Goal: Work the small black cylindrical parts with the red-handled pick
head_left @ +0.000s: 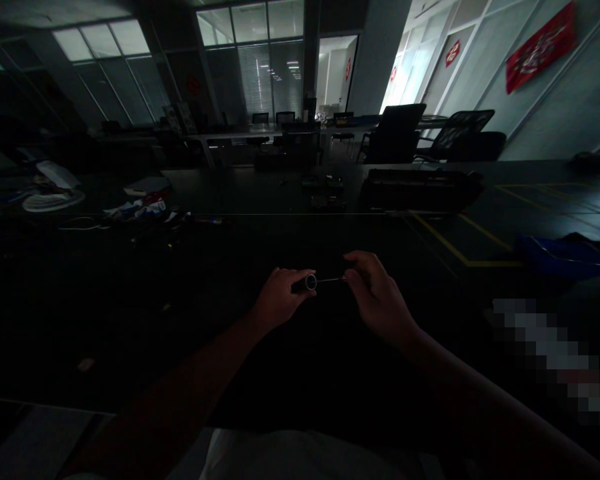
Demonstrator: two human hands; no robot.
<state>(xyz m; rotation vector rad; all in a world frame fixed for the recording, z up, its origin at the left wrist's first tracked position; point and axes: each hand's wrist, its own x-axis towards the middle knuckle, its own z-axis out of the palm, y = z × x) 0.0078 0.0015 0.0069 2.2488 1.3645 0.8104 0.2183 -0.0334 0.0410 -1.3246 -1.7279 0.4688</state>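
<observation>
**Both hands meet at a dark cylinder and a thin rod over a dim table**

Through the head camera, I see my two bare hands above the dark table (260, 250), near the middle of the view. My left hand (279, 298) holds a short dark cylinder (304, 284) in a narrow grip, the thumb and fingers closed around it. Its round end, with a pale rim, faces the camera. A thin, shiny rod (330, 279) runs sideways from beside that end to the thumb tip of my right hand (383, 303). There the index finger is raised apart from the thumb, and I cannot tell whether the other fingers pinch the rod. The cylinder and rod lie between my hands.

Beyond them, small circuit boards (327, 201) lie on the table, with a long dark object (420, 190) to their right. Yellow lines (490, 263) mark the surface farther right, near a blue item (555, 257) that I cannot make out clearly. At the far left there is a loose pile of small items (145, 207) with a white cable (83, 227) near it. Chairs (397, 133) stand behind the table, and a red banner (540, 50) hangs on the right wall. The lower right corner is pixelated.
</observation>
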